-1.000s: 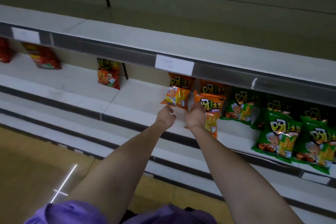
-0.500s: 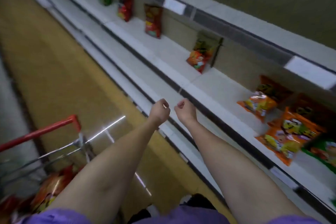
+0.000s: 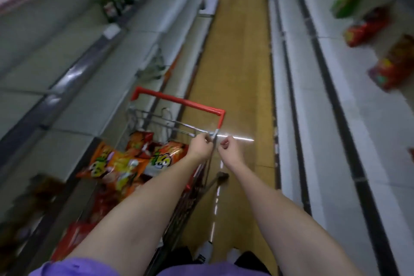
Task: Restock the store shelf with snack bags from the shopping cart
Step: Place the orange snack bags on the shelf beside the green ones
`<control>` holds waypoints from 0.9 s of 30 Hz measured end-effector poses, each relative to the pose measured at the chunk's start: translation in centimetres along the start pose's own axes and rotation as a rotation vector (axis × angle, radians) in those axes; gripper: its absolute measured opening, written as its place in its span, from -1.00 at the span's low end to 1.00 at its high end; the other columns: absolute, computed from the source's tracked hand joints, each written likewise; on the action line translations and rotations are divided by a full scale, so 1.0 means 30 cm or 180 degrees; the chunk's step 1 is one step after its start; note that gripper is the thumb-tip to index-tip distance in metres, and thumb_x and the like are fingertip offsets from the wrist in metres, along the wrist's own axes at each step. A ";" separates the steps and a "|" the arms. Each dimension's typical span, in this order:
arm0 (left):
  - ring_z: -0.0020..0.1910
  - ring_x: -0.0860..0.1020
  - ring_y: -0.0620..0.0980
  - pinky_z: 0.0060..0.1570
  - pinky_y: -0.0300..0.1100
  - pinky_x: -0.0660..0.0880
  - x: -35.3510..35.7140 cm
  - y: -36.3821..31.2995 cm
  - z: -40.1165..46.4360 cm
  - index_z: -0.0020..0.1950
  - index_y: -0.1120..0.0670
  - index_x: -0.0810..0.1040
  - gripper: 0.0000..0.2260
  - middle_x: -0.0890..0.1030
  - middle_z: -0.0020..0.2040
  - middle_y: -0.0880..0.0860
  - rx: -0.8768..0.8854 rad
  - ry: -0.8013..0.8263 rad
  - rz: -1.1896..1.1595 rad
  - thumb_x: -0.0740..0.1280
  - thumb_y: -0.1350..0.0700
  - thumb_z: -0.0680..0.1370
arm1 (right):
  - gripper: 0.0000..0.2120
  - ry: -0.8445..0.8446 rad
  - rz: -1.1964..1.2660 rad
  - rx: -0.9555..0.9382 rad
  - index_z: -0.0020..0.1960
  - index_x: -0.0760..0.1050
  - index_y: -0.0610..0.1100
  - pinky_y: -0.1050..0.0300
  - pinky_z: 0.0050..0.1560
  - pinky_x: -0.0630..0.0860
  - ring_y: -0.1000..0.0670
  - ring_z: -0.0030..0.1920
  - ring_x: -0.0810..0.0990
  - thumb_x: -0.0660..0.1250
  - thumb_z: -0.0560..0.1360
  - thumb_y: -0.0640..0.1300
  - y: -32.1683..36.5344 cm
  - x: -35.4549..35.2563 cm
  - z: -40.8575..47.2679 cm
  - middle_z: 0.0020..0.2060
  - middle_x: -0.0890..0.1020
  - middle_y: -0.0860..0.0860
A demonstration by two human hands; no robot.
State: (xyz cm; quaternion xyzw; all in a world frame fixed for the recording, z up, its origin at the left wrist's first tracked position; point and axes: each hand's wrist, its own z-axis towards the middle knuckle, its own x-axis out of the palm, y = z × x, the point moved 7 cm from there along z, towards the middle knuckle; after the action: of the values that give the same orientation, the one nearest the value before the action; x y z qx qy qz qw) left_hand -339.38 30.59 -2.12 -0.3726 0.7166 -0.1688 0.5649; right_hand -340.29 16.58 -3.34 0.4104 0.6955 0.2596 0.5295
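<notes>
Orange snack bags (image 3: pixel 125 164) lay heaped in the wire shopping cart (image 3: pixel 179 125), the topmost one flat with its long axis running across the basket, printed face up. Red bags (image 3: pixel 74 237) filled the near end of the cart below them. The cart stood along the aisle, its red handle (image 3: pixel 179 102) at the far end. The person's left hand (image 3: pixel 200 147) hovered at the cart's right rim, fingers curled, its grip clenched on nothing that could be made out. The right hand (image 3: pixel 230 149), just beside it over the yellow floor (image 3: pixel 242 74), was likewise curled and held nothing. On the store shelf (image 3: pixel 358 119) at right, blurred red bags (image 3: pixel 389 69) and a green bag (image 3: pixel 349 0) stood well apart from one another.
</notes>
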 end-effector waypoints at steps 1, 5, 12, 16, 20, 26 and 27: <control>-0.03 0.61 0.15 -0.12 -0.17 0.41 -0.040 0.054 -0.026 -0.07 0.11 0.56 -0.97 0.67 -0.06 0.18 -0.0133 -0.0123 -0.0010 0.34 0.20 0.53 | -0.92 0.0166 -0.0045 -0.0079 -0.08 0.49 -0.05 0.07 -0.09 0.47 -0.12 -0.06 0.60 0.35 0.47 -0.20 0.025 0.061 -0.003 -0.18 0.60 0.00; -0.08 0.60 0.15 -0.17 -0.12 0.45 -0.188 0.325 -0.184 -0.02 0.17 0.56 -0.91 0.66 -0.07 0.19 -0.0906 -0.0573 -0.0073 0.26 0.24 0.55 | -0.90 0.0905 -0.0238 -0.0489 -0.02 0.54 -0.11 0.08 -0.02 0.49 -0.11 -0.04 0.61 0.39 0.47 -0.21 0.101 0.328 -0.099 -0.18 0.60 -0.01; -0.11 0.55 0.13 -0.15 -0.06 0.46 -0.268 0.626 -0.465 -0.07 0.09 0.47 -0.93 0.55 -0.12 0.08 -0.1728 -0.0902 -0.0283 0.23 0.20 0.59 | -0.89 0.1618 -0.0457 -0.0674 0.02 0.49 -0.10 0.05 -0.02 0.48 -0.15 0.00 0.59 0.37 0.51 -0.15 0.092 0.581 -0.290 -0.08 0.64 -0.06; -0.16 0.50 0.11 -0.20 -0.08 0.40 -0.267 0.707 -0.576 -0.01 0.12 0.47 -0.93 0.54 -0.11 0.12 -0.1879 -0.1005 -0.0378 0.22 0.14 0.62 | -0.86 0.1856 -0.0585 -0.0688 0.11 0.48 -0.12 0.10 -0.08 0.41 -0.12 0.00 0.58 0.35 0.57 -0.15 0.086 0.669 -0.355 -0.07 0.57 -0.02; -0.13 0.46 0.07 -0.18 -0.12 0.35 -0.265 0.791 -0.696 0.08 0.16 0.50 -0.88 0.52 -0.07 0.07 -0.2120 -0.1138 -0.0394 0.23 0.16 0.61 | -0.82 0.1961 -0.0675 -0.0716 0.15 0.47 -0.17 0.05 -0.05 0.47 -0.19 0.06 0.60 0.34 0.57 -0.17 0.056 0.738 -0.447 0.02 0.62 -0.11; -0.10 0.54 0.10 -0.18 -0.11 0.43 -0.292 0.870 -0.772 -0.01 0.10 0.51 -0.92 0.58 -0.08 0.10 -0.2306 -0.1230 -0.0556 0.23 0.16 0.62 | -0.75 0.2019 -0.0709 -0.0520 0.22 0.50 -0.20 0.11 -0.04 0.44 -0.17 0.09 0.60 0.36 0.57 -0.15 -0.007 0.763 -0.518 0.11 0.63 -0.13; -0.10 0.54 0.09 -0.20 -0.12 0.43 -0.296 0.873 -0.773 -0.03 0.08 0.50 -0.92 0.59 -0.07 0.10 -0.2290 -0.1232 -0.0580 0.23 0.16 0.63 | -0.76 0.1990 -0.0692 -0.0475 0.20 0.50 -0.19 0.10 -0.04 0.46 -0.16 0.07 0.60 0.36 0.57 -0.14 -0.008 0.760 -0.523 0.11 0.63 -0.12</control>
State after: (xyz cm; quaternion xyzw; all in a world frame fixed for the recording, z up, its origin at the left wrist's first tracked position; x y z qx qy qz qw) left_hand -369.30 50.31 -6.34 -0.6329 0.5746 0.1161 0.5058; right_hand -357.59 36.91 -10.68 0.1945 0.8430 0.3652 0.3438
